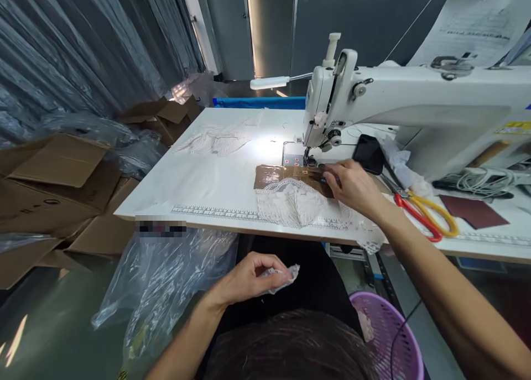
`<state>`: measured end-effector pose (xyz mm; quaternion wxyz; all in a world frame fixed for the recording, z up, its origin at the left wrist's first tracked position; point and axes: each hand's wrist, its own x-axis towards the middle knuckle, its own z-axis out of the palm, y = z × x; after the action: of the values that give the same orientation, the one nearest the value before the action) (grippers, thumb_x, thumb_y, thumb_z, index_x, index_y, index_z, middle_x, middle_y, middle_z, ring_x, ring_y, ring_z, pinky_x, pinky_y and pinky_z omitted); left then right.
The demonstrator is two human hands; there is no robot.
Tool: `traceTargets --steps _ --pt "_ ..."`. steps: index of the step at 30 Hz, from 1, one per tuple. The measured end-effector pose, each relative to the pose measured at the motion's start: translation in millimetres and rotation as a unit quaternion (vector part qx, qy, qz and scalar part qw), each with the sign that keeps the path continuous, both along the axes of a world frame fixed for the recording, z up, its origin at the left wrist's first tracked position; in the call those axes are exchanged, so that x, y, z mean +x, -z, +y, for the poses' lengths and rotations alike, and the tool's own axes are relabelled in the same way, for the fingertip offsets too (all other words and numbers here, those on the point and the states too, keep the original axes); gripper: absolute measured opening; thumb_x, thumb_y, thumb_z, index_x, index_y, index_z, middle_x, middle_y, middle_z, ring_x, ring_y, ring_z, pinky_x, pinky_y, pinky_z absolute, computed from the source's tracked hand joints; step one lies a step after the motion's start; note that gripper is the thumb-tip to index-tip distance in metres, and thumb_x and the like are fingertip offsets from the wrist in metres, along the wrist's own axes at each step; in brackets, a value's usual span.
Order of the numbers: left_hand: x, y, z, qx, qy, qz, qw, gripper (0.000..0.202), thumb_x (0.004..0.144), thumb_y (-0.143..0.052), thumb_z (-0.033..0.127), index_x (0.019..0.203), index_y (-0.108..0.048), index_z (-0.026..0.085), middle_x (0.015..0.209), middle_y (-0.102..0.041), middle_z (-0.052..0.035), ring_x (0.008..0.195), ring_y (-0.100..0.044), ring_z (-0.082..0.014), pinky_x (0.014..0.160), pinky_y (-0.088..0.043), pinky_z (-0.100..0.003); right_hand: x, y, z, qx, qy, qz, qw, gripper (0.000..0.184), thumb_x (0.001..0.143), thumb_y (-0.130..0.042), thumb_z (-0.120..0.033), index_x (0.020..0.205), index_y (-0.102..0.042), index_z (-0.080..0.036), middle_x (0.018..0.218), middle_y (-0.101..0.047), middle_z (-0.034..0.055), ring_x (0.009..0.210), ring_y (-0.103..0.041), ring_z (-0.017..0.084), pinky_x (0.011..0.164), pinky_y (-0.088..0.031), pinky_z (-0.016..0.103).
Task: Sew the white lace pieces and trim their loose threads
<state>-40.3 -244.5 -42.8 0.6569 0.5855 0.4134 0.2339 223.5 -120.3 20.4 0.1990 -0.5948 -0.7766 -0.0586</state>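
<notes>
My left hand (253,277) is down in my lap, below the table edge, with its fingers pinched on a small crumpled white scrap (286,275). My right hand (350,185) rests on the white table (207,175), fingers curled and pressing a brown fabric strip (286,176) close to the needle of the white sewing machine (398,100). White lace (296,203) lies over the brown strip's near edge and hangs a little off the table front.
More white lace (215,139) lies at the table's far left. A black phone (368,153), red and yellow scissors (423,214) and a dark red patch (473,211) sit right of my hand. A clear plastic bag (166,280), cardboard boxes (58,181) and a purple basket (390,336) stand below.
</notes>
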Motion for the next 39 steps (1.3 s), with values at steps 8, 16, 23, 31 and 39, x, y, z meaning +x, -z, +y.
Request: traceTargets --steps 8,16,23,31,39 --pt "6.3 -4.3 13.0 -0.018 -0.024 0.045 0.999 0.027 0.079 -0.073 0.044 0.084 -0.079 0.018 0.075 -0.072 -0.0044 0.065 -0.056 -0.0124 0.056 -0.04 -0.02 -16.4 25.7 0.0 -0.05 -0.096 0.136 0.985 0.022 0.091 -0.054 -0.027 0.099 -0.073 -0.02 0.093 -0.071 0.0107 0.09 -0.064 0.027 0.078 -0.048 0.037" --pt "12.1 -7.8 24.1 -0.025 -0.041 0.063 0.997 0.03 0.078 -0.073 0.047 0.084 -0.079 0.019 0.073 -0.073 -0.0052 0.064 -0.058 -0.0139 0.06 -0.044 -0.023 -18.0 10.5 -14.8 -0.09 -0.052 0.118 0.988 0.017 0.092 -0.054 -0.024 0.094 -0.07 -0.018 0.096 -0.069 0.0127 0.091 -0.063 0.026 0.077 -0.046 0.035" --pt "17.4 -13.6 24.8 -0.015 -0.033 0.061 0.998 0.03 0.079 -0.073 0.047 0.082 -0.079 0.017 0.073 -0.073 -0.006 0.065 -0.059 -0.0142 0.06 -0.044 -0.023 -35.9 15.1 -7.0 -0.093 -0.011 0.104 0.99 0.014 0.09 -0.062 -0.025 0.089 -0.074 -0.019 0.096 -0.07 0.012 0.093 -0.063 0.028 0.071 -0.044 0.035" --pt "7.2 -34.1 20.7 0.048 -0.106 -0.009 0.993 0.027 0.078 -0.076 0.044 0.082 -0.078 0.017 0.081 -0.074 -0.0066 0.071 -0.061 -0.0154 0.064 -0.045 -0.024 -30.4 14.0 -13.0 -0.025 -0.134 0.297 0.945 0.014 0.086 -0.06 -0.022 0.083 -0.074 -0.02 0.095 -0.072 0.0083 0.089 -0.066 0.022 0.083 -0.049 0.038" --pt "-6.3 -45.2 9.3 0.039 -0.192 -0.046 0.98 0.04 0.074 -0.08 0.039 0.104 -0.067 0.016 0.078 -0.068 -0.0023 0.062 -0.055 -0.0091 0.056 -0.04 -0.019 -30.0 -14.2 -3.4 -0.117 -0.083 0.523 0.84 0.012 0.078 -0.066 -0.03 0.077 -0.063 -0.018 0.061 -0.061 0.0006 0.054 -0.055 0.013 0.046 -0.041 0.023"
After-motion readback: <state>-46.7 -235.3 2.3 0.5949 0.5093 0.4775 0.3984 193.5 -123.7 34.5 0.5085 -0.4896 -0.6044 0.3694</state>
